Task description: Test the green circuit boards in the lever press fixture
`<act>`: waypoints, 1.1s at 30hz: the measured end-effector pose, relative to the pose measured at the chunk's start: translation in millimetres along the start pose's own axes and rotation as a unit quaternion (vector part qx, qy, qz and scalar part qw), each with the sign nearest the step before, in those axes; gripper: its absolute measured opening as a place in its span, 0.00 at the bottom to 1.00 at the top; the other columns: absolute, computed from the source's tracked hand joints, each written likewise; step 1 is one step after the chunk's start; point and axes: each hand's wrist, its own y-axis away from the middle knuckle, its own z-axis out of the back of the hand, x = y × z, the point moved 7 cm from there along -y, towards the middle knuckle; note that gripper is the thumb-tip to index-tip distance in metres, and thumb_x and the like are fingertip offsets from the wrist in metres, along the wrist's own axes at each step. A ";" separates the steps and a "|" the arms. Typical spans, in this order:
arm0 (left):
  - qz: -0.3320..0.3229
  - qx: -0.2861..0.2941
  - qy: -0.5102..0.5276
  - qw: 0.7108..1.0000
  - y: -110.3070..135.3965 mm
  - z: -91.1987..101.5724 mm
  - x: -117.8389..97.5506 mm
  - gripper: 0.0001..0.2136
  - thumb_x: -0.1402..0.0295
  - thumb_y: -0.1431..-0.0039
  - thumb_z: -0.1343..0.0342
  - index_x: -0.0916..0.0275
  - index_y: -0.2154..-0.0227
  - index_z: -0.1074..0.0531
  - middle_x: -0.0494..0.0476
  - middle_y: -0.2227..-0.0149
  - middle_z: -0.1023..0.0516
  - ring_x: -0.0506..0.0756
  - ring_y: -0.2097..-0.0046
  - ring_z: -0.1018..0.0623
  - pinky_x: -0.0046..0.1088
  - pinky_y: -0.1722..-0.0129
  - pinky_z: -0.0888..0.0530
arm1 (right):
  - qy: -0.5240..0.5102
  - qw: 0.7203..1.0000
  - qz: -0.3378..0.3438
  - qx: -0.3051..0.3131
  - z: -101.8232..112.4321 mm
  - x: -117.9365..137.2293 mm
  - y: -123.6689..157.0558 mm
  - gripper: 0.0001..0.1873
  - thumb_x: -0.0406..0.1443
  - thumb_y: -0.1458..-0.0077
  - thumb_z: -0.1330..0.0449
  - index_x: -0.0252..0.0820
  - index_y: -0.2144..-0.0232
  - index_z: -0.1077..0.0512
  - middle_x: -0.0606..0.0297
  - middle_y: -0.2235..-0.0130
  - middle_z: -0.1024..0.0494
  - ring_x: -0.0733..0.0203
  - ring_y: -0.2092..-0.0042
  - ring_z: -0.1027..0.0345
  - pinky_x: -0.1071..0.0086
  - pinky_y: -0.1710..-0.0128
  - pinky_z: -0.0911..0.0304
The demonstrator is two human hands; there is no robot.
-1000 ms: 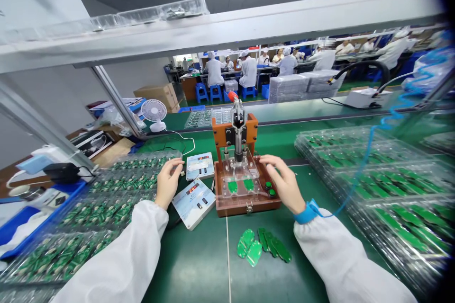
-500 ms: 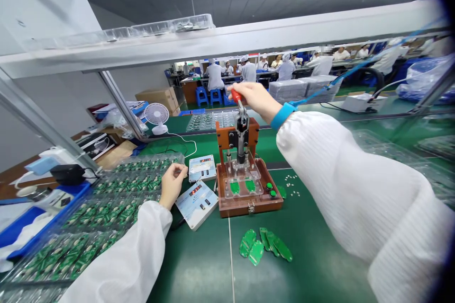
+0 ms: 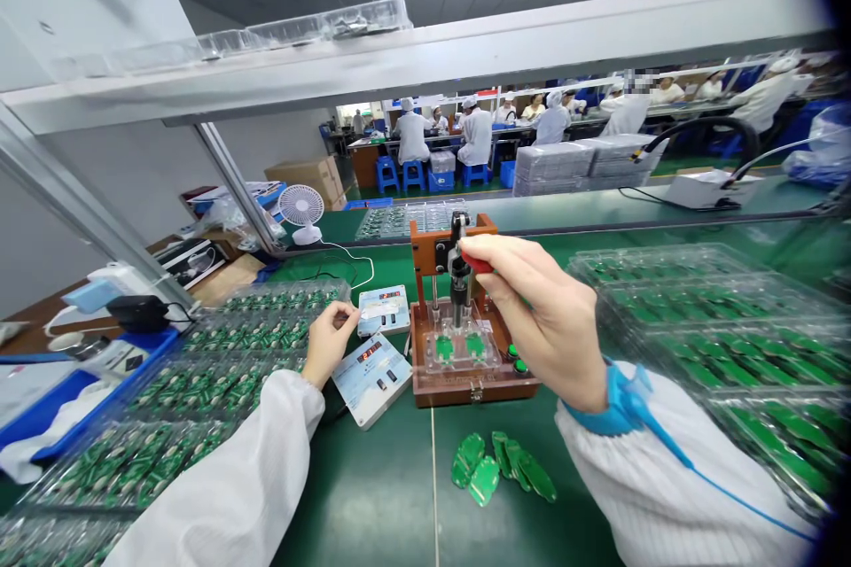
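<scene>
My right hand (image 3: 542, 310) is closed around the red lever handle (image 3: 476, 262) of a toggle clamp on a brown test fixture (image 3: 442, 392). Under the clamp's clear plate, two green circuit boards (image 3: 444, 348) lie side by side. A blue wrist strap (image 3: 615, 403) circles my right wrist. To the left, my left hand (image 3: 327, 344) is pinched closed beside two white meter boxes (image 3: 372, 379) with red digits; whatever is between its fingertips is hidden. Several loose green boards (image 3: 484, 480) lie on the bench in front of the fixture.
Clear trays of green boards stand at left (image 3: 199, 354) and right (image 3: 745, 345). A small white fan (image 3: 301, 208) stands behind the meters. Overhead runs a white shelf (image 3: 465, 62). Co-workers in white sit in the background.
My right hand has pulled the red handle down and toward me, and the clamp's plunger and clear plate sit lower. My left hand has stayed beside the meters. The view has shifted slightly.
</scene>
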 end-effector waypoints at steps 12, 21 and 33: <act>-0.024 0.032 -0.066 0.997 3.6 -5.2 -4.4 0.11 0.57 0.43 0.42 0.60 0.70 0.28 0.58 0.61 0.21 0.60 0.57 0.21 0.39 0.54 0.25 | -0.060 0.998 -0.006 -0.008 -27.0 -20.4 53.7 0.34 0.19 0.37 0.45 0.49 0.34 0.36 0.65 0.35 0.31 0.56 0.34 0.37 0.59 0.32 0.39; -0.032 0.252 -0.232 0.939 18.9 -37.6 -6.8 0.37 0.49 0.44 0.38 0.57 0.34 0.37 0.60 0.26 0.52 0.68 0.25 0.59 0.56 0.29 0.54 | -0.096 0.992 -0.082 0.006 -38.9 -22.2 64.5 0.36 0.23 0.34 0.47 0.54 0.30 0.45 0.74 0.29 0.41 0.58 0.28 0.51 0.63 0.28 0.46; -0.042 0.397 -0.360 0.843 29.7 -58.4 3.9 0.55 0.38 0.53 0.35 0.55 0.28 0.52 0.57 0.25 0.67 0.72 0.26 0.70 0.60 0.30 0.61 | -0.103 0.991 -0.080 -0.018 -39.2 -19.5 65.6 0.36 0.22 0.35 0.48 0.52 0.30 0.44 0.72 0.30 0.39 0.57 0.29 0.48 0.60 0.28 0.47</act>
